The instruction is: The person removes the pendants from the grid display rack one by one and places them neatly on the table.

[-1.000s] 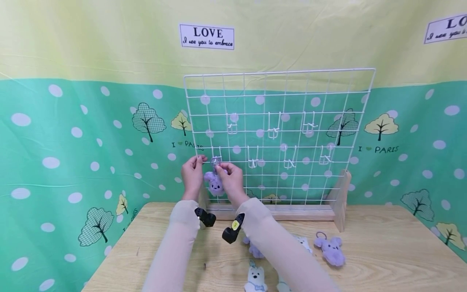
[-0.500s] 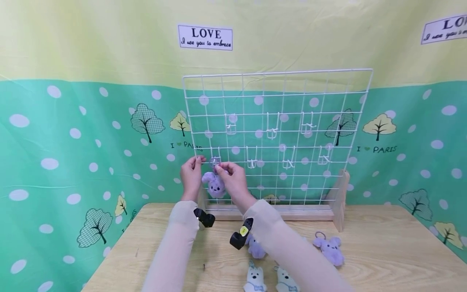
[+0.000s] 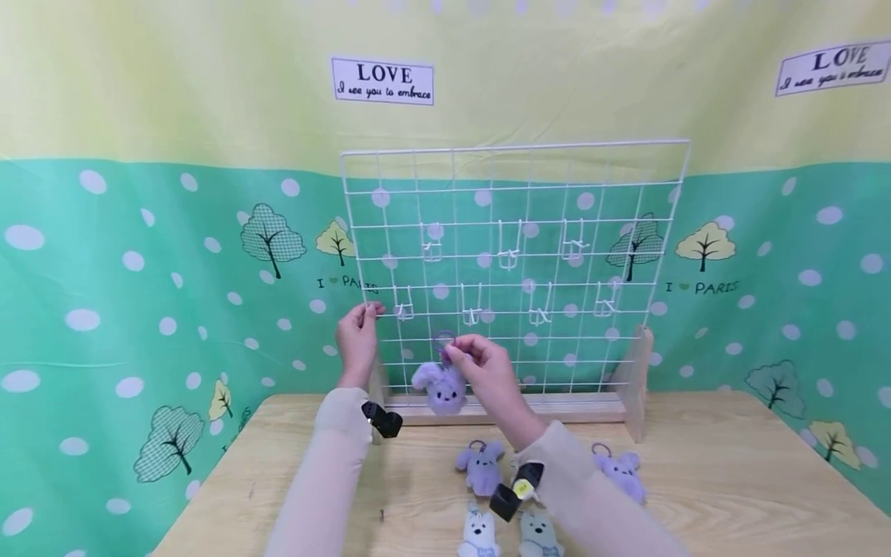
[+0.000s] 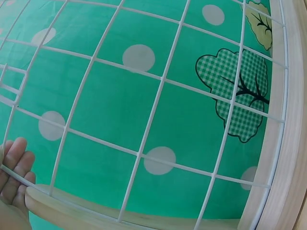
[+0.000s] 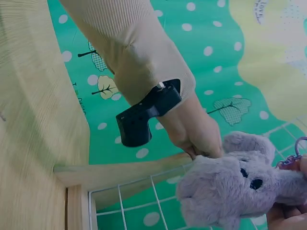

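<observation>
My right hand point(image 3: 490, 379) pinches a lilac plush bunny keychain point(image 3: 445, 391) by its chain, just under the purple ring point(image 3: 444, 339). The bunny hangs in front of the lower part of a white wire grid rack point(image 3: 515, 147), below and right of the lower-left hook point(image 3: 404, 311). In the right wrist view the fluffy bunny point(image 5: 225, 189) fills the foreground, its dark eyes showing. My left hand point(image 3: 357, 340) grips the rack's left edge wire, and in the left wrist view its fingers point(image 4: 17, 165) curl around that wire.
More hooks hang in two rows, such as the upper middle hook point(image 3: 508, 257). Wooden feet point(image 3: 636, 387) support the rack. On the table point(image 3: 731, 480) lie two lilac bunnies point(image 3: 482, 470) and white bear keychains point(image 3: 479, 534), partly hidden by my right sleeve.
The bunny keychain has come off the lower-left hook and moved right and down in my right hand. My left hand stays on the rack's edge.
</observation>
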Motion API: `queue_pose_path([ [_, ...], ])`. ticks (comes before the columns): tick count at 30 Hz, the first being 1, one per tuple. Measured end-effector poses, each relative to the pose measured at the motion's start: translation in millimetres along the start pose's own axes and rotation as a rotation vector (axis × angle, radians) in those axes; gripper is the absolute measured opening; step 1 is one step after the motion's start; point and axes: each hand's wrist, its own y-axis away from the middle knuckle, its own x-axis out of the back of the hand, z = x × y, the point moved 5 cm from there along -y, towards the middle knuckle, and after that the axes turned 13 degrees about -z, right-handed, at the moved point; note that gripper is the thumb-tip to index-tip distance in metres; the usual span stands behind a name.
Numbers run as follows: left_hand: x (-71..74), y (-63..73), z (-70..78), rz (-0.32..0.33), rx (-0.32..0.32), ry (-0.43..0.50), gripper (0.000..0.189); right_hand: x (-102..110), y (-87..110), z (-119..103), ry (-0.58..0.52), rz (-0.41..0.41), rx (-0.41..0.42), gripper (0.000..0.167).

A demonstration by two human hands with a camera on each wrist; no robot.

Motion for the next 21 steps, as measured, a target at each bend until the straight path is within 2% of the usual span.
queue_pose_path([
  [6,1.4,0.1,0.4,0.004,-0.005,-0.011,0.026,22.7,28.1,9.0,-0.021,-0.015,-0.044,0.013],
  [12,-0.3,-1.7,0.8,0.007,-0.010,-0.007,0.026,43.9,55.5,18.5,-0.030,0.008,-0.083,0.014],
  [21,1.2,0.0,-1.2,0.002,0.002,-0.010,0.025,68.7,93.4,30.4,0.007,0.012,-0.125,0.018],
])
